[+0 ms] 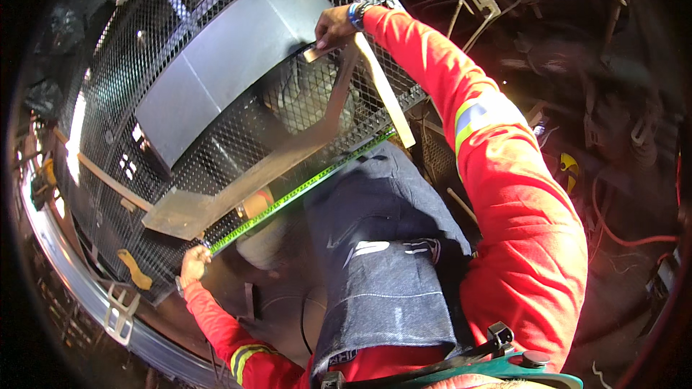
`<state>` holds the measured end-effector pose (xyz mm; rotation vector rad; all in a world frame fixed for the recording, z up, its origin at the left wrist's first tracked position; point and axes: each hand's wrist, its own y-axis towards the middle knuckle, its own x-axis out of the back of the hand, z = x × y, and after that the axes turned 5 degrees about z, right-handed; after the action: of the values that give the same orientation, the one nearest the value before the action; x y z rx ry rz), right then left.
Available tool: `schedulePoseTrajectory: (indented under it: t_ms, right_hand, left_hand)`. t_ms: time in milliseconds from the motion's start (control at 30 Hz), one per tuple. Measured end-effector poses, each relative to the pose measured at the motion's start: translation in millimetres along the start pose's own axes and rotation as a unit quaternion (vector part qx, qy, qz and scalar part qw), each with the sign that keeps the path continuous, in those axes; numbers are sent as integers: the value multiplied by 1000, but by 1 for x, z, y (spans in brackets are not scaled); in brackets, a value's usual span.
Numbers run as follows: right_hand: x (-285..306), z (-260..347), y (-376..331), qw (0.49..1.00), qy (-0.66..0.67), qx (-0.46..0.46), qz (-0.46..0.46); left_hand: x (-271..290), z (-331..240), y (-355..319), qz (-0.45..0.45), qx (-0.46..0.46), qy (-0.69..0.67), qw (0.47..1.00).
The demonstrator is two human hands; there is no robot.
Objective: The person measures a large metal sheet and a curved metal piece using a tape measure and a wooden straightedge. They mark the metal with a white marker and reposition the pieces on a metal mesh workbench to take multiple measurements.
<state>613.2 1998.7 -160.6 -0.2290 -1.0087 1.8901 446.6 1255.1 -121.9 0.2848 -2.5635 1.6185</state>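
My left hand (194, 266) is closed on the near-left end of a bright green tape measure blade (294, 194). The blade stretches diagonally along the near edge of a mesh-topped table, in front of my legs. Farther off, my right hand (334, 26) reaches over the mesh, its fingers closed on a small tan, flat-ended piece (311, 54) whose kind I cannot make out. Between my hands lies an angled brown metal frame (270, 166) with bent ends. Beyond it a bent grey sheet-metal panel (231, 65) rests on the mesh.
The expanded-mesh table (94, 194) fills the left and middle. A pale narrow strip (386, 90) crosses its right edge. A tan, sole-shaped piece (135, 269) lies near the left corner. An orange cable (613, 234) runs over the dark floor at right. A green-rimmed visor (504, 367) shows below.
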Motion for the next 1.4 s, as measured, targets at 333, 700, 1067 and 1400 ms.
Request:
schedulePoseTrajectory:
  t_ms: [333, 700, 1067, 1400]
  right_hand:
    - [-5, -2, 10, 999, -25, 37, -1]
    - [-5, -3, -1, 999, -12, 28, -19]
    - [-1, 7, -7, 999, -16, 40, -15]
    - [-4, -2, -7, 992, -61, 88, -64]
  left_hand:
    - [-3, -1, 6, 17, 6, -30, 999]
    - [-6, -6, 5, -4, 21, -9, 1000]
    - [5, -2, 6, 11, -18, 26, 999]
    - [8, -10, 34, 13, -53, 95, 994]
